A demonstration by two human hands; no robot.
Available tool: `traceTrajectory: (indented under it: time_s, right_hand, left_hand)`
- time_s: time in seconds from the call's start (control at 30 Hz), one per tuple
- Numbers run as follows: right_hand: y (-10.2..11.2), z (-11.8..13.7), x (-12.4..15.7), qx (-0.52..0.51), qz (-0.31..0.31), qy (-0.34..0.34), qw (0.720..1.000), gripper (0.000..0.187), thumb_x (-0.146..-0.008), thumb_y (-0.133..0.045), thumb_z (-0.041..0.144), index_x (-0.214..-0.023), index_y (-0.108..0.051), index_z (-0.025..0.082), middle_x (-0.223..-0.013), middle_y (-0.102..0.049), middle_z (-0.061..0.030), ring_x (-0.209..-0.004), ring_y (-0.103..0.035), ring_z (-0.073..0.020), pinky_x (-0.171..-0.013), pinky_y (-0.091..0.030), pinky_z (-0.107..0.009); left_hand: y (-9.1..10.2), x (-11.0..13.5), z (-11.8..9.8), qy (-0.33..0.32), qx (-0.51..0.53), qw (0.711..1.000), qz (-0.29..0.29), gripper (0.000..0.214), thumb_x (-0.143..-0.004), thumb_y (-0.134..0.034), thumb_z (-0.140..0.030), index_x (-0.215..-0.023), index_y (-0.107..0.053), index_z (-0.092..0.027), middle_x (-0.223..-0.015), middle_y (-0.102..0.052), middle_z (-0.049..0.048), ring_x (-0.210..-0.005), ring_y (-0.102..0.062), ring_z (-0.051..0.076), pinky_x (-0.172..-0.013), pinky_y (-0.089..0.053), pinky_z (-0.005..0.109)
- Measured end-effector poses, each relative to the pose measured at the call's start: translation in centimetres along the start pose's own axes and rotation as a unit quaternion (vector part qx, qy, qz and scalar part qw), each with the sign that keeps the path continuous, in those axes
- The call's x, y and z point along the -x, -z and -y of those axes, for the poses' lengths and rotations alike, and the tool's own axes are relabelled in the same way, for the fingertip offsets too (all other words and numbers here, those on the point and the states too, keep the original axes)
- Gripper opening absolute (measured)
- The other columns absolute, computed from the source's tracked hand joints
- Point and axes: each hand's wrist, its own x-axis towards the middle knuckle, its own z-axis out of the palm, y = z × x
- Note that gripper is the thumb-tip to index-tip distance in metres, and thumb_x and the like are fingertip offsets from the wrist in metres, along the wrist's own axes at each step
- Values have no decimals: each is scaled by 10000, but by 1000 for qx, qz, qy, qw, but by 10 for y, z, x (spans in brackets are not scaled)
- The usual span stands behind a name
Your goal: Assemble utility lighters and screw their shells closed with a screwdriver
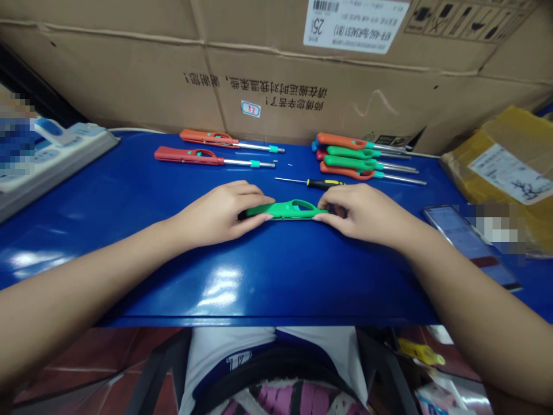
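Note:
A green long-nosed lighter (pixel 285 211) lies level just above or on the blue table, between my two hands. My left hand (pixel 231 210) grips its handle end between thumb and fingers. At the other end, my right hand (pixel 352 210) pinches the lighter near where the trigger loop narrows; that hand hides the metal tube, if there is one. Just beyond my right hand lies a small screwdriver (pixel 326 183) with a black and yellow handle. Two red-orange lighters (pixel 188 155) with metal tubes rest beyond my left hand.
Several orange, green and red lighters (pixel 349 163) are piled at the back right. A large cardboard box (pixel 151 75) walls off the far side. A power strip (pixel 64 153) sits at left; a phone (pixel 469 242) and a yellow taped package (pixel 496 173) are at right.

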Motion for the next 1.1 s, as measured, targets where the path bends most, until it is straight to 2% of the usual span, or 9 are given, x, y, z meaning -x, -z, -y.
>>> traceTrajectory:
  time_s: [0.17,0.63,0.77,0.9,1.03,1.1]
  right_hand:
    - [-1,1,0,-3,-2,-7,1000,173,-912,-682,354,-883,-705,185,-758,-675,-33,-625,-548,-158,-600,-343,-284]
    - [0,1,0,-2,-3,-10,1000,177,-933,-654,351,-898,-711,187,-780,-693,-43,-645,-563,-165,-601,-350,-287]
    - [1,1,0,5,-8,-7,1000,191,-957,-620,351,-934,-714,187,-843,-713,-52,-679,-593,-173,-606,-361,-292]
    - [0,0,0,11,-40,-17,999,187,-965,-602,340,-998,-706,188,-901,-723,-61,-707,-613,-182,-631,-397,-300]
    - [-2,-2,1,8,-79,-23,997,268,-930,-649,326,-1155,-640,180,-1089,-697,-89,-735,-611,-179,-647,-425,-305]
    - [-2,-1,1,1,-89,-21,996,284,-913,-669,320,-1156,-607,187,-1159,-671,-92,-764,-607,-177,-649,-427,-301]
  left_hand:
    - [-1,0,-1,-9,3,1000,-6,356,-1011,-546,-391,-1223,-712,-158,-1118,-740,113,-1000,-687,239,-931,-549,379]
    - [0,0,-4,17,22,1000,-1,372,-1019,-519,-389,-1230,-706,-147,-1125,-735,107,-1020,-691,234,-956,-542,362]
    - [1,-1,-6,33,29,999,-20,385,-1027,-505,-385,-1241,-705,-135,-1145,-731,113,-1019,-704,230,-948,-555,348]
    - [1,-1,-6,49,20,997,-56,387,-1024,-510,-396,-1225,-717,-139,-1124,-742,110,-1007,-709,225,-942,-559,339]
    - [0,-1,-3,88,3,993,-83,386,-1013,-526,-425,-1187,-736,-152,-1102,-757,99,-1003,-707,236,-928,-556,346]
    - [0,-1,-1,109,-6,990,-89,385,-1005,-534,-439,-1170,-740,-159,-1104,-758,95,-1004,-703,243,-919,-555,357]
